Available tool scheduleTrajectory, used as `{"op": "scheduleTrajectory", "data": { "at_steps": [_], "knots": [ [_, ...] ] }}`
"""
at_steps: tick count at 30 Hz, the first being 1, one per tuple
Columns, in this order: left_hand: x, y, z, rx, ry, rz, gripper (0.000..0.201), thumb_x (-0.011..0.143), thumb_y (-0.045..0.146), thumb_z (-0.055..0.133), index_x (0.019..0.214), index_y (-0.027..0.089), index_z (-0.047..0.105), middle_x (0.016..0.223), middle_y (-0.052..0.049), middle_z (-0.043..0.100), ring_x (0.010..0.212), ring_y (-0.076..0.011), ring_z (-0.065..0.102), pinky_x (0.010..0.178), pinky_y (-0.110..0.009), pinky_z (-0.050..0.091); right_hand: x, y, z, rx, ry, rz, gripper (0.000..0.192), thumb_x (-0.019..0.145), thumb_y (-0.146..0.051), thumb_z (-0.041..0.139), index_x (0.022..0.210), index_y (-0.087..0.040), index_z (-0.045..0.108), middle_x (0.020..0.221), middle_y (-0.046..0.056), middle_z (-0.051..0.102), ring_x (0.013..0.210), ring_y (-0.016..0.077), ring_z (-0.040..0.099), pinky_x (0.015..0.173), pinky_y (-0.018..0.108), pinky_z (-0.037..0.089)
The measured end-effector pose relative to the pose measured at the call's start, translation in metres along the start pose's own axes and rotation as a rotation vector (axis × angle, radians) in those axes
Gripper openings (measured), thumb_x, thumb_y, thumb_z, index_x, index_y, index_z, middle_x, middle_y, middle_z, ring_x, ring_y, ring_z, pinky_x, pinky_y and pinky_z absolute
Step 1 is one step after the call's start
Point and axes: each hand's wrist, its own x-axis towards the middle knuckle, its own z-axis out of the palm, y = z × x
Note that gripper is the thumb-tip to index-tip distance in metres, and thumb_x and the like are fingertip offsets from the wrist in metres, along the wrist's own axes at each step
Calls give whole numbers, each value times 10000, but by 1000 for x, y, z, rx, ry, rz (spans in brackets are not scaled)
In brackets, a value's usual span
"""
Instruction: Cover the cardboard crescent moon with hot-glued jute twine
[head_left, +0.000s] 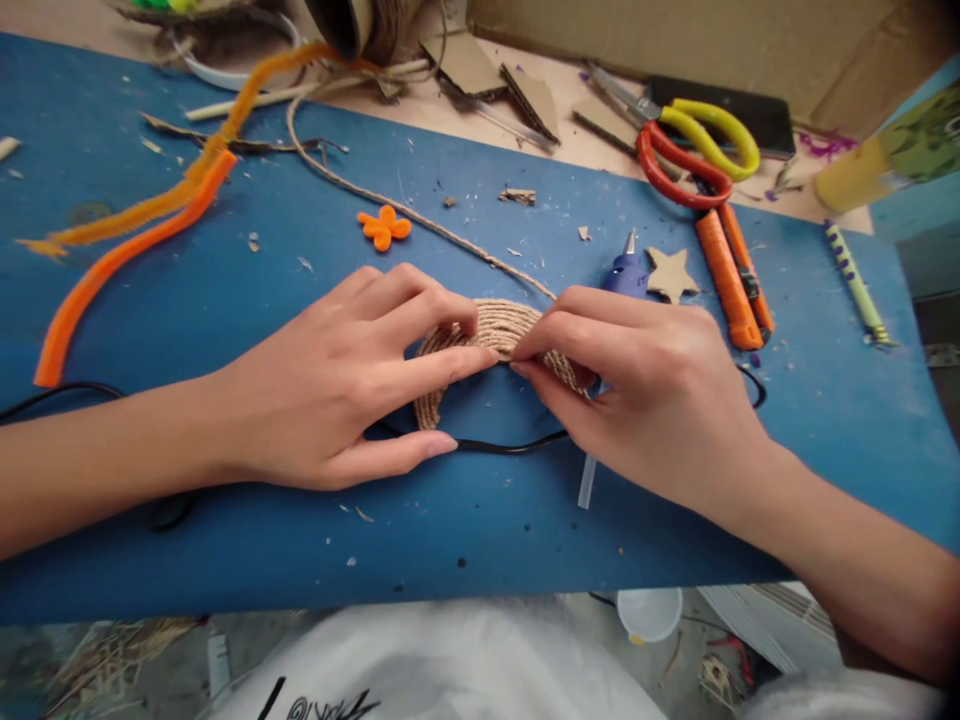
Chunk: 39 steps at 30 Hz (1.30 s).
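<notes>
An arch of tan twine (501, 318), laid in close curved rows, lies on the blue table mat. My left hand (367, 375) is open over its left side, fingers spread. Its index fingertip presses the arch's inner edge, and the thumb rests apart on the mat. My right hand (652, 385) is closed in a pinch at the inner edge, thumb and index finger on the twine, and covers much of the arch's right side. Behind my right hand is a blue glue gun (626, 272), partly hidden. A loose strand of twine (450, 235) runs from the back to the arch.
An orange flower (385, 228) and a cardboard star (673, 275) lie beyond my hands. Scissors (686, 150) and an orange cutter (731, 275) are at right. Orange strips (139, 265) lie left. A black cord (510, 447) crosses the mat. Cardboard scraps (465, 65) lie behind.
</notes>
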Motion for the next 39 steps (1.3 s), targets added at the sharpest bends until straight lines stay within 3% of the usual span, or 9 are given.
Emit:
{"op": "scheduleTrajectory", "data": {
  "at_steps": [7,13,22,30,39],
  "knots": [
    [0,2,-1,-20,-22,-11,580,1288,532,439,1738,206,605,1668,-162,648,1500,-400,587,1326,-645,489,-3,-2,-11,36,13,-53,254,1161,-198,705,985,-193,888,930,18,842,743,181,702,723,378,504],
    [0,1,0,-27,-21,-28,588,1286,582,427,1736,251,606,1668,-153,657,1495,-410,608,1320,-658,508,-3,3,-15,-127,23,-65,252,1126,-166,702,966,-206,892,976,27,851,730,196,671,701,408,473],
    [1,1,-1,-12,-5,-1,574,1293,591,405,1700,237,601,1653,-150,655,1480,-406,625,1272,-635,548,-4,4,1,-195,75,-145,258,1162,-135,678,1005,-200,873,937,14,828,718,180,629,709,381,437],
    [0,-3,3,14,13,33,591,1280,576,421,1723,222,587,1633,-160,659,1449,-425,634,1229,-633,558,-6,1,5,-99,60,-59,259,1171,-131,683,985,-189,854,916,23,787,731,178,616,719,374,444],
    [1,-8,8,20,52,55,614,1253,611,457,1740,260,584,1618,-144,668,1431,-410,636,1240,-629,559,-4,0,-8,-85,45,-77,265,1151,-131,653,982,-180,852,883,14,785,725,182,639,743,394,440]
  ]
}}
